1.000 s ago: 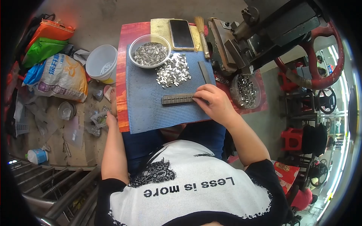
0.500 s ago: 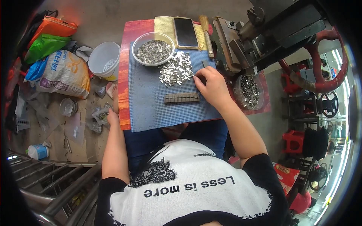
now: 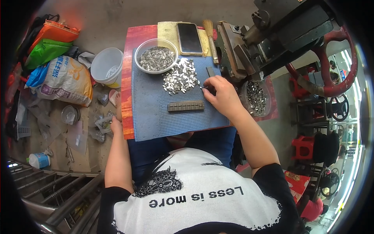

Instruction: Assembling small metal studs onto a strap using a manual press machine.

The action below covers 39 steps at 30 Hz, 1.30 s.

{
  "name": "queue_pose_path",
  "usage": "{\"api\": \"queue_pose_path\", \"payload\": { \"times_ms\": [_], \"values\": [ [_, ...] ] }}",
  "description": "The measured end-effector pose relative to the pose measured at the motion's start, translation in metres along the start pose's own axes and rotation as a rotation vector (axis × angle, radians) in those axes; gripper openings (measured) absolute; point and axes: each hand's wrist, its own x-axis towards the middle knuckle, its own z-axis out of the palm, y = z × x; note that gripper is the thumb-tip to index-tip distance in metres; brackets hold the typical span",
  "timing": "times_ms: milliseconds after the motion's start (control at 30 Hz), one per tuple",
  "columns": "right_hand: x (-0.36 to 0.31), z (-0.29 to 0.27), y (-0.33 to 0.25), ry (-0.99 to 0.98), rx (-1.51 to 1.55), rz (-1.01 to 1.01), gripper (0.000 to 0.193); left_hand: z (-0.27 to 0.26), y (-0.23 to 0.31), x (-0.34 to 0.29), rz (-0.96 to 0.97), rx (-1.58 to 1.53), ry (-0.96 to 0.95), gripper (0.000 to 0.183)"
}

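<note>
From the head view, her right hand [image 3: 222,93] was pinched closed on a small metal piece at the edge of the loose pile [image 3: 180,81] on the blue mat [image 3: 156,117], left hand [image 3: 116,125] off the table, grip unclear; a careless sweep could have scattered the pile.

place: small workshop | signs: hand press [image 3: 272,35] with red wheel [image 3: 331,58]; loose metal parts [image 3: 181,76]; concrete floor [image 3: 97,15]
</note>
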Motion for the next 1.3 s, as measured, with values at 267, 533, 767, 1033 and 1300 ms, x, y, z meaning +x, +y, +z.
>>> {"api": "queue_pose_path", "payload": {
  "times_ms": [267, 533, 767, 1033, 1300],
  "values": [
    [0.002, -0.01, -0.011, -0.113, 0.091, -0.136, 0.015, -0.027, -0.008, 0.019, 0.007, 0.002, -0.006, 0.055],
    [-0.004, -0.021, -0.023, -0.314, 0.035, -0.311, 0.014, -0.009, 0.001, 0.012, 0.12, 0.234, -0.041, 0.054],
    [-0.013, -0.024, -0.02, -0.257, -0.045, -0.272, 0.01, 0.033, -0.008, 0.001, 0.154, 0.224, -0.01, 0.055],
    [0.01, 0.006, -0.007, 0.08, -0.019, 0.0, 0.01, 0.0, 0.007, -0.009, 0.317, 0.47, 0.079, 0.055],
    [0.017, 0.01, -0.014, -0.012, 0.019, -0.008, 0.011, -0.022, -0.004, 0.017, 0.199, 0.146, 0.062, 0.05]
  ]
}}
